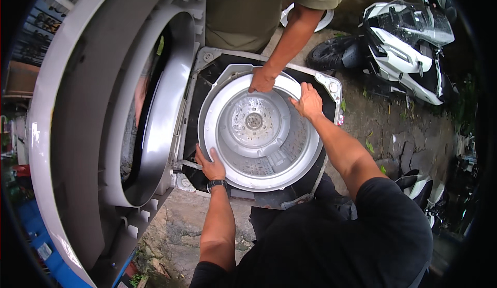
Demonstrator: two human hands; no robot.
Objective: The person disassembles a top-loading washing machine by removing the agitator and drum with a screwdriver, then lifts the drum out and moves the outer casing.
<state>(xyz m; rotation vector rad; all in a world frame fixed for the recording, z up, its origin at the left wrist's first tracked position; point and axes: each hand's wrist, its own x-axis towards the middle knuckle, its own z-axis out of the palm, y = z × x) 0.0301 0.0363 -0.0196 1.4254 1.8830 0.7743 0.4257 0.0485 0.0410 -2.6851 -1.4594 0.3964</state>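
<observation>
A top-loading washing machine's wash tub (290,171), with a pale balance ring and a perforated metal drum, sits inside the square machine cabinet (331,87). At the ring's lower left, my left hand (211,167) grips the rim, thumb on top and fingers at the outer side; a dark watch is on that wrist. Across the tub, my right hand (309,102) holds the upper right rim, thumb towards the inside. Between the two, at the far rim, a co-worker's hand (263,79) reaches down with fingers over the inner edge. Fingertips under the rim are partly hidden.
The machine's top cover (67,133), a large grey frame with an oval opening, stands at the left. A white motorcycle (404,50) is parked far right on cracked concrete. A co-worker in an olive shirt (243,13) stands opposite. Something blue (41,231) lies lower left.
</observation>
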